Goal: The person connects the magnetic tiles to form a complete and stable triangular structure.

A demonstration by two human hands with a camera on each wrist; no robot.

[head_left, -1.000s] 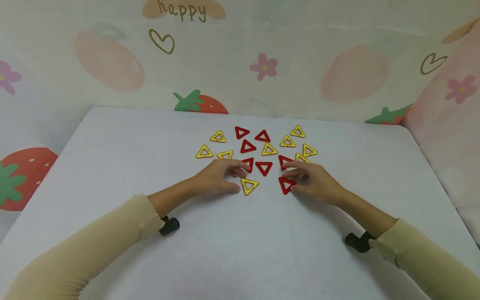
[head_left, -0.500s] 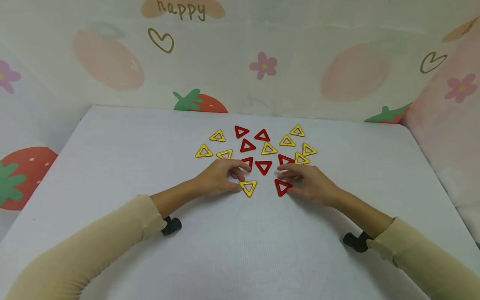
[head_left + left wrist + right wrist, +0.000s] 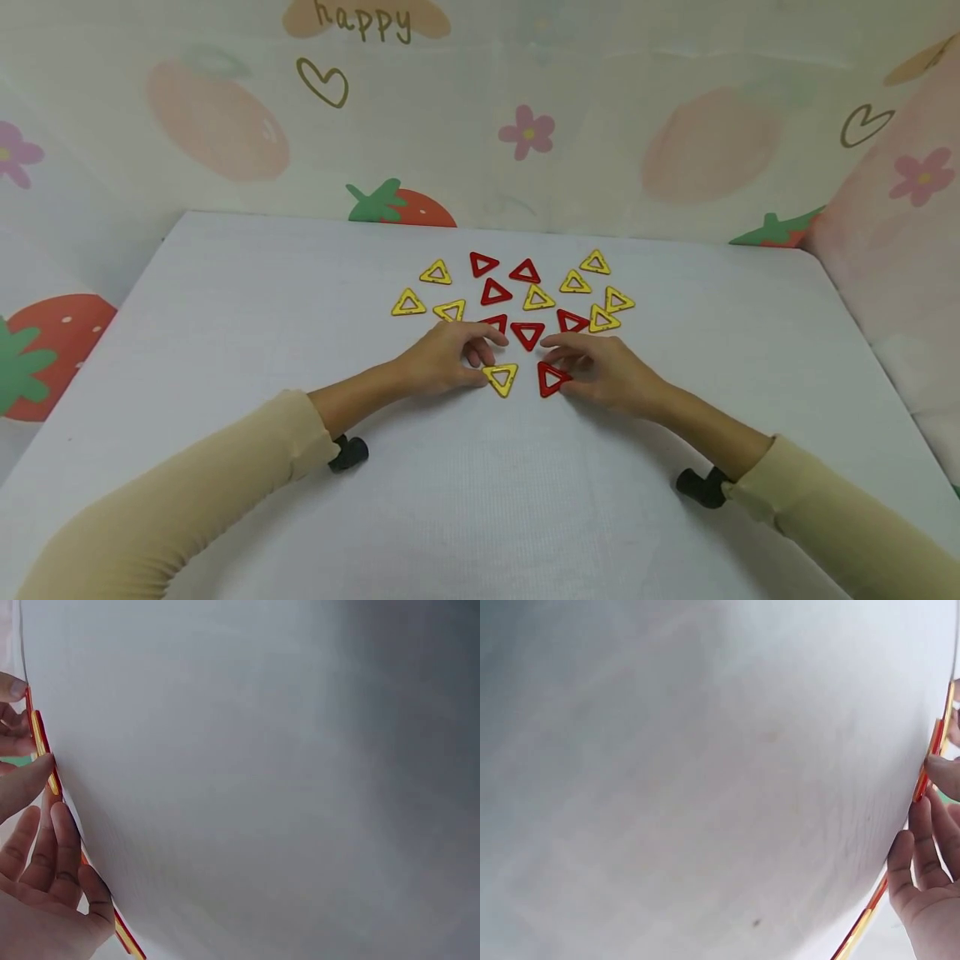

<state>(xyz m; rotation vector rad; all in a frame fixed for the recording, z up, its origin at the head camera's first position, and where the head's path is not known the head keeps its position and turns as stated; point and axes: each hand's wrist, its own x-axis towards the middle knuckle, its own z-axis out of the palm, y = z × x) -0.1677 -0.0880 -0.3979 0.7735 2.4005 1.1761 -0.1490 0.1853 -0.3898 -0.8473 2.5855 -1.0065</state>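
Note:
In the head view a yellow triangular magnetic tile point(image 3: 501, 379) lies flat at the front of the group. My left hand point(image 3: 442, 358) holds its left corner between thumb and fingertips. A red triangular magnetic tile point(image 3: 551, 379) lies to its right, a small gap apart. At that tile's right corner, the thumb and fingers of my right hand point(image 3: 611, 373) pinch it, the index finger reaching out above. Both wrist views show the tiles edge-on: the yellow tile point(image 3: 43, 754) at the left thumb, the red tile point(image 3: 928, 761) at the right thumb.
Behind the hands, several more red and yellow triangles lie flat, among them a red tile point(image 3: 528, 335), another red tile point(image 3: 572, 322) and a yellow tile point(image 3: 450, 311). The white table point(image 3: 480, 500) ends at a patterned cloth backdrop point(image 3: 600, 125).
My right hand has slid the red tile leftward, closer to the yellow one. My left hand and the yellow tile have shifted slightly, ending a little nearer the front. The other tiles stayed put.

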